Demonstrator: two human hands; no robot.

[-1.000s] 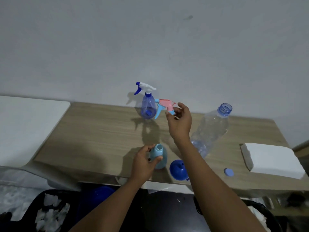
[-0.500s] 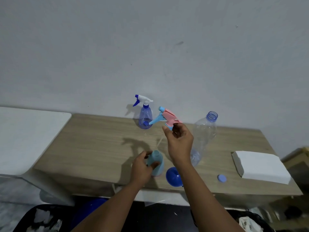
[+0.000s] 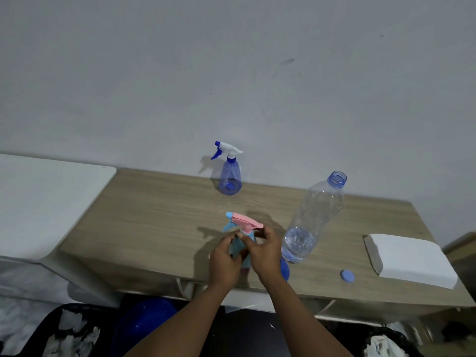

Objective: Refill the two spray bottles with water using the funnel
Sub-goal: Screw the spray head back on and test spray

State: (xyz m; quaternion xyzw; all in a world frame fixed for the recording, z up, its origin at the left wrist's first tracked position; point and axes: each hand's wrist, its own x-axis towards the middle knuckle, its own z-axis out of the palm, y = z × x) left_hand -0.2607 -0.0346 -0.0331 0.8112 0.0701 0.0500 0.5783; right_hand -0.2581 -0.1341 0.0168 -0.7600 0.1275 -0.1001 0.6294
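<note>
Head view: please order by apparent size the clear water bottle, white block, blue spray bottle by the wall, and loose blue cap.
Largest, too alike to rank: clear water bottle, white block.
Then: blue spray bottle, which is farther from the camera.
Smallest: blue cap.

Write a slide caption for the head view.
Left hand holds the light-blue spray bottle while right hand grips its pink trigger head; open water bottle stands alongside.
</note>
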